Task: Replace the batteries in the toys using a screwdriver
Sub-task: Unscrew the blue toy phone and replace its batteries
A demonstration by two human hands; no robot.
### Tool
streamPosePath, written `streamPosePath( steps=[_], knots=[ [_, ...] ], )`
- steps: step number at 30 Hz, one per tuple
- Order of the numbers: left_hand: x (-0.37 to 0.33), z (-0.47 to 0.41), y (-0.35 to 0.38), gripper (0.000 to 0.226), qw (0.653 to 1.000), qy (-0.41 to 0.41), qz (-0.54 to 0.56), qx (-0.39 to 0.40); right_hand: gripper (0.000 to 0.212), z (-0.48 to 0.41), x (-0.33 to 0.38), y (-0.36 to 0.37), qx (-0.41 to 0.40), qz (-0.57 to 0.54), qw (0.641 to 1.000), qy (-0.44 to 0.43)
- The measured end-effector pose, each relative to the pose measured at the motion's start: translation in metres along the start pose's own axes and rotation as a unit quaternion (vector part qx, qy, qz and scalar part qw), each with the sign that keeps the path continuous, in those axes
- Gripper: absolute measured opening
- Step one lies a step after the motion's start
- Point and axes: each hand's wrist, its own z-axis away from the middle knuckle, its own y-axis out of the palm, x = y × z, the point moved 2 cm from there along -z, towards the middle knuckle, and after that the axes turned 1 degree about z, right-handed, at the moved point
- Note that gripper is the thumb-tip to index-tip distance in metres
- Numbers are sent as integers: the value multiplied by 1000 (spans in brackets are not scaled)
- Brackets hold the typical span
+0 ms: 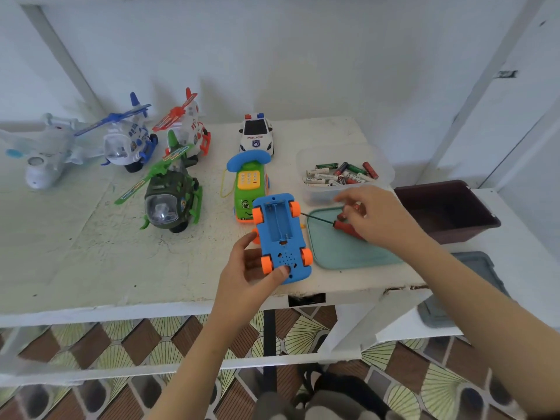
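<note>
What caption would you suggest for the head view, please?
Left hand holds an upturned blue toy car, battery bay open and empty, while the right hand holds a red-handled screwdriver.

1. Table [91, 253]: white top, paint worn and chipped along the front edge.
2. Wall [303, 56]: white, directly behind the table.
3. Tub [318, 194]: clear plastic, near the table's right edge.
4. Lid [342, 253]: teal, flat on the top just in front of the tub.
5. Shelf [521, 237]: white, beside the table on the right.
6. Bin [454, 207]: dark maroon, standing on the shelf.
7. Tray [481, 268]: grey, on the shelf in front of the bin (partly hidden).
8. Rail [91, 374]: white, running below the table front.
9. Floor [121, 338]: tiles with brown diamonds and pale fan shapes.
</note>
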Motion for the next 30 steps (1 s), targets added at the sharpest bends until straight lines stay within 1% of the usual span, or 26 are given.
streamPosePath(
  steps=[3, 6, 9, 11, 15, 17, 20, 22, 25, 27, 29, 30],
  knots=[
    [1, -1, 1, 63, 1000, 2, -3, 8, 31, -5, -3, 0, 32, 123, 992, -10],
    [3, -1, 1, 68, 1000, 13, -9, 15, 33, -8, -1, 0, 71, 196, 978, -23],
    [3, -2, -1, 69, 1000, 16, -12, 12, 29, -13, -1, 2, 72, 230, 970, -39],
    [3, -3, -1, 66, 1000, 14, -12, 13, 25, -16, -2, 4, 70, 247, 965, -49],
    [3, -5, -2, 66, 1000, 17, 1, 15, 17, -19, 0, 6, 69, 251, 964, -59],
    [3, -5, -3, 69, 1000, 23, 4, 17, 14, -16, 4, 6, 47, 205, 976, -56],
    [3, -6, -4, 79, 999, 40, 0, 21, 15, -9, 15, 2, 7, 80, 996, -43],
    [1, -5, -4, 83, 998, 50, -4, 29, 12, -5, 25, -1, -21, -11, 999, -48],
    [-1, -5, -4, 82, 996, 71, -22, 39, 12, 0, 43, -3, -26, -152, 987, -50],
    [-1, -7, -4, 80, 995, 89, -41, 33, 13, 2, 52, 0, -29, -218, 975, -39],
    [1, -9, -6, 84, 992, 106, -70, 12, 22, 4, 58, 2, -41, -271, 961, -30],
    [4, -10, -7, 90, 990, 110, -90, 3, 22, 5, 62, 2, -45, -295, 954, -31]
  ],
)
